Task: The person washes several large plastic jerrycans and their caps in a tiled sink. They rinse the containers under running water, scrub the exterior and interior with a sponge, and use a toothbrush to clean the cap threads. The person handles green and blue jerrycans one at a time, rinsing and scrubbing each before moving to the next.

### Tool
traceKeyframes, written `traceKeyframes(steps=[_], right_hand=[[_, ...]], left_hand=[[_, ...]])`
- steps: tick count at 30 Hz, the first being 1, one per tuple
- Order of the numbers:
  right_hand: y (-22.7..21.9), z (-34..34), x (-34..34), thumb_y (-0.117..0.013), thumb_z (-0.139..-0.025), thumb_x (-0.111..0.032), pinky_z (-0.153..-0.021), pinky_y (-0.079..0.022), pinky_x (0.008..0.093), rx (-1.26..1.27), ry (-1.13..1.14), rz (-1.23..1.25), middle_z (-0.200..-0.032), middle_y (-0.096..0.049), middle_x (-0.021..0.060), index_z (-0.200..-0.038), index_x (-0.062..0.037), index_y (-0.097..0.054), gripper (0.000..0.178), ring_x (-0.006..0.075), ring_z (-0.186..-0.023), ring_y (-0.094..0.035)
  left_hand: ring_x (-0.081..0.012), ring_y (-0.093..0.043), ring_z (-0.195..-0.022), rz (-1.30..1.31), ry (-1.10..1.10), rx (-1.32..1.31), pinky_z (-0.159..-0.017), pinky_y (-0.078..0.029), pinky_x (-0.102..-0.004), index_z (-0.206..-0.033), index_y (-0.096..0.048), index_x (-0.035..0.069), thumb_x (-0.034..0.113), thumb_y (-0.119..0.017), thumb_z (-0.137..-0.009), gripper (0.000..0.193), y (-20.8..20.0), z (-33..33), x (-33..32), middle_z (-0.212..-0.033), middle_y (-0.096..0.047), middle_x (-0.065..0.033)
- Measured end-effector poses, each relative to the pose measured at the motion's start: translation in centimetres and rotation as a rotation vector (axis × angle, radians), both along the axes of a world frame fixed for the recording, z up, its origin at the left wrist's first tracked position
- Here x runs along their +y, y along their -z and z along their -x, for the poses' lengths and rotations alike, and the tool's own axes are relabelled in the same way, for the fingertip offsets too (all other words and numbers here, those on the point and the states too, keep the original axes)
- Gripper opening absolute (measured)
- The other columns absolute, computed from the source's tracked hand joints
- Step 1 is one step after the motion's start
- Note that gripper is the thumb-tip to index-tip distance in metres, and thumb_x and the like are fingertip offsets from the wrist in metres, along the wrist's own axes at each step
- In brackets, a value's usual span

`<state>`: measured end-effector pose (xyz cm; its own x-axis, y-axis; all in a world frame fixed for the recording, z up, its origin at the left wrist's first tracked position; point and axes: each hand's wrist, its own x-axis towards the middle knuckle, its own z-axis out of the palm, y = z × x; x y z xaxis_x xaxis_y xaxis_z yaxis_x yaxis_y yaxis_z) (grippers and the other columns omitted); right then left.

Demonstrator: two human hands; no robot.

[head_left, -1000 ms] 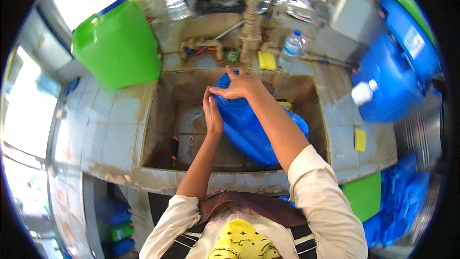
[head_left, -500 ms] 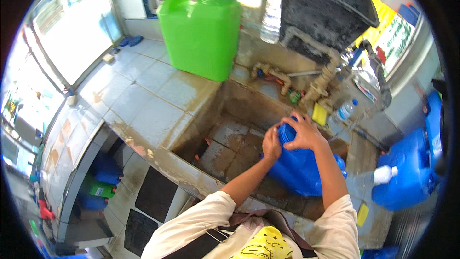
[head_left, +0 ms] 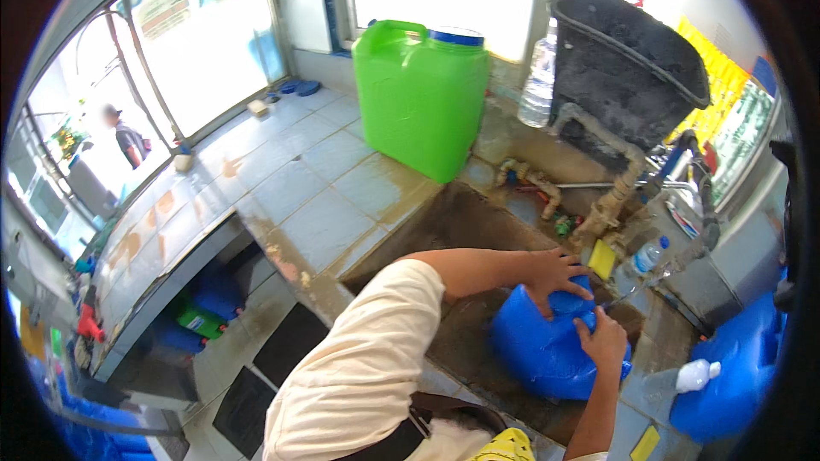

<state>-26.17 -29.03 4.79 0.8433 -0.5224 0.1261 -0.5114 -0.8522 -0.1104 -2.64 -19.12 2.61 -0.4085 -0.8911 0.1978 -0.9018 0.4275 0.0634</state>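
A blue plastic jug [head_left: 534,350] sits tilted in the tiled sink basin [head_left: 478,213]. My left hand [head_left: 555,280] reaches across from the left and curls over the jug's blue screw cap [head_left: 571,300], thumb on one side and fingers on the other. On the near right side of the jug's top, my right hand [head_left: 605,340] is closed around what looks like its handle; the fingers partly hide it. My left forearm covers part of the basin.
A green jug [head_left: 420,102] stands on the tiled ledge behind the sink. Pipes [head_left: 611,205], a yellow sponge [head_left: 603,259] and a clear bottle [head_left: 647,258] line the far right edge. A black bin [head_left: 628,60] rises behind; another blue jug [head_left: 726,376] is at right.
My hands have gone from cupping the cap together to left on the cap and right lower on the jug's top. The jug has turned, and the view has shifted left.
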Motion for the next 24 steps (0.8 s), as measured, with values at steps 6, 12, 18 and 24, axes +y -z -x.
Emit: traceKeyframes(steps=[6,12,18,24], right_hand=[[1.5,-0.7,0.8,-0.064,-0.084,-0.047,-0.081,-0.050,0.0497,-0.034,0.044,0.113,-0.101,-0.068,0.0233,-0.123,-0.0029,-0.059,0.059,0.0431,-0.093,-0.064],[1.9,-0.4,-0.3,-0.064,-0.084,-0.050,-0.096,-0.045,0.0475,0.036,0.152,0.077,-0.126,-0.059,0.0223,-0.133,-0.0082,-0.054,0.066,0.0384,-0.114,-0.057],[-3.2,-4.8,5.2,-0.061,-0.087,-0.050,-0.109,-0.027,0.0602,-0.349,-0.298,0.395,-0.151,-0.034,0.0131,-0.136,-0.0124,-0.052,0.063,0.0389,-0.138,-0.031],[-6.5,-10.7,12.2,-0.069,-0.084,-0.030,-0.095,-0.045,0.0385,0.119,-0.545,-0.411,-0.123,-0.060,0.0110,-0.111,-0.0086,-0.064,0.035,0.0274,-0.109,-0.056]], left_hand=[[-0.0436,-0.034,-0.134,-0.165,-0.856,0.171,-0.095,-0.042,-0.0549,-0.145,-0.041,0.022,0.072,-0.065,-0.066,0.096,-2.2,6.5,1.1,-0.150,-0.031,-0.0196],[-0.0281,-0.053,-0.122,-0.752,-0.866,0.446,-0.071,-0.054,-0.0402,-0.126,-0.062,0.011,0.069,-0.055,-0.078,0.075,-1.6,1.3,0.0,-0.130,-0.057,-0.0169],[-0.0251,-0.065,-0.106,-0.464,-0.999,-0.037,-0.077,-0.054,-0.0422,-0.113,-0.071,0.013,0.045,-0.061,-0.083,0.044,0.1,-7.4,6.1,-0.115,-0.068,-0.0076],[-0.0265,-0.067,-0.103,-0.422,-1.080,-0.181,-0.079,-0.055,-0.0436,-0.110,-0.073,0.014,0.035,-0.067,-0.081,0.036,-1.5,-7.9,12.1,-0.114,-0.069,-0.0070]])
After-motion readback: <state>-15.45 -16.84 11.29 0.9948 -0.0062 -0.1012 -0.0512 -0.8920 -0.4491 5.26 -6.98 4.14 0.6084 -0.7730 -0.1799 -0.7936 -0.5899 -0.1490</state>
